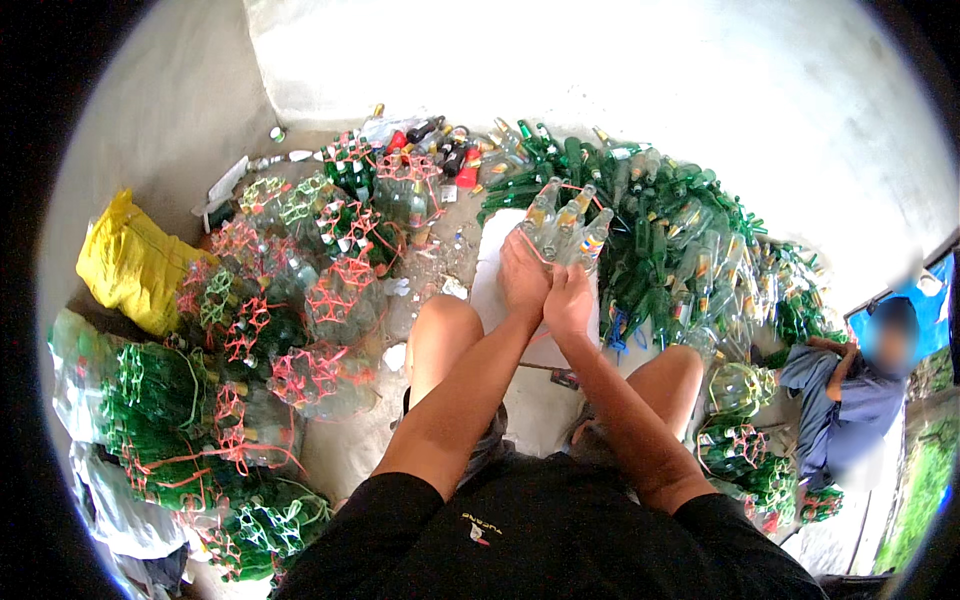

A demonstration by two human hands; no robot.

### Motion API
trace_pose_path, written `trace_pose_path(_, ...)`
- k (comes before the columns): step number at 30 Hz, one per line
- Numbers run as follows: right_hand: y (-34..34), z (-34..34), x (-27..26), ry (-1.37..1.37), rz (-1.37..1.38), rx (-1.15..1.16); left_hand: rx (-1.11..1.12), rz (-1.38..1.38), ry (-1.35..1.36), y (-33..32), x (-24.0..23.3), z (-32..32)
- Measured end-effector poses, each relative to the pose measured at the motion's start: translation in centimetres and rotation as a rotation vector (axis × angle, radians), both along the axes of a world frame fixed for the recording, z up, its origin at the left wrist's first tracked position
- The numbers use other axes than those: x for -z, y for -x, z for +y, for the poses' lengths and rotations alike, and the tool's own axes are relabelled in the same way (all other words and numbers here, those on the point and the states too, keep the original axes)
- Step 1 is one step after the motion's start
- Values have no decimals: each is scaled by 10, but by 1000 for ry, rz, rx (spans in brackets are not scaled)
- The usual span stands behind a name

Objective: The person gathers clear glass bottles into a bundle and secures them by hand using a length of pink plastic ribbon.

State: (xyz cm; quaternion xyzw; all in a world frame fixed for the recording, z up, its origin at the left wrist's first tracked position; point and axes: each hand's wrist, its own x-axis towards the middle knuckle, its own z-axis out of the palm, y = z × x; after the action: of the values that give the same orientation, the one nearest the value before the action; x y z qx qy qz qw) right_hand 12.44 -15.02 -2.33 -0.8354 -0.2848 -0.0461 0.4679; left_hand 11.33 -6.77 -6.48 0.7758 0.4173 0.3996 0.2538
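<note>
A small group of clear glass bottles (566,223) is held above a white board (491,259) between my knees, necks pointing away from me. A pink plastic strap (583,192) runs around the group. My left hand (523,271) wraps the near left side of the bottles. Close against it, my right hand (568,300) has its fingers bunched at the near side, where the strap meets them. The exact finger grip on the strap is partly hidden.
Loose green and clear bottles (645,225) are heaped along the wall ahead and right. Strapped bottle bundles (330,292) crowd the left, beside a yellow sack (131,262). More bundles (739,446) stand at right, near a seated person (855,397). Litter dots the floor (442,262).
</note>
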Motion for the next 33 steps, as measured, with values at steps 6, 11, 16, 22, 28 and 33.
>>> trace_pose_path(6, -10, -15, 6, -176, 149, 28, 120, 191, 102, 13, -49, -24)
trace_pose_path(11, -2, -22, 9, -256, 20, -15, 273, 40, 37, 22, -30, -21)
trace_pose_path(16, 2, -51, 6, -156, -44, -96, 368, 128, -27, 46, -55, -40)
trace_pose_path(22, 8, -76, -15, 88, -221, -141, 529, 112, -436, 46, -49, -42)
trace_pose_path(28, 6, -90, -31, 290, -216, -162, 569, -6, -223, 32, -37, -54)
trace_pose_path(33, 4, -101, -25, 337, -221, -219, 557, -58, -211, 35, -40, -60)
